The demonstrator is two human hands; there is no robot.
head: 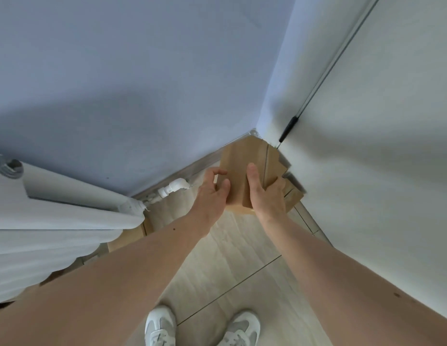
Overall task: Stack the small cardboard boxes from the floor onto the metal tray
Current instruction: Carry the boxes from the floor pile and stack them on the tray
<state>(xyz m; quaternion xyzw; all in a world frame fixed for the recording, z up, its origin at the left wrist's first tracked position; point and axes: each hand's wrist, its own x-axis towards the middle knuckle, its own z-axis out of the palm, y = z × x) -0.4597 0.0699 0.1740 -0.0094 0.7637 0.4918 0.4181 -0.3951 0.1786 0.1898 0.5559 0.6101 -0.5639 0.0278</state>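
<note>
The left hand (212,189) and right hand (267,196) clasped one small cardboard box (236,163) between them, fingers curled round its sides and thumbs on its top face. Other boxes (295,198) lay just beyond the right fingers. This looked like the pick-up step; next, the box probably needed carrying level to the metal tray, which could not be made out.

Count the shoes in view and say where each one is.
2. One white shoe stands on the pale floor at the bottom edge; the second shoe is beside it, to its right. The frame cuts off both.
</note>
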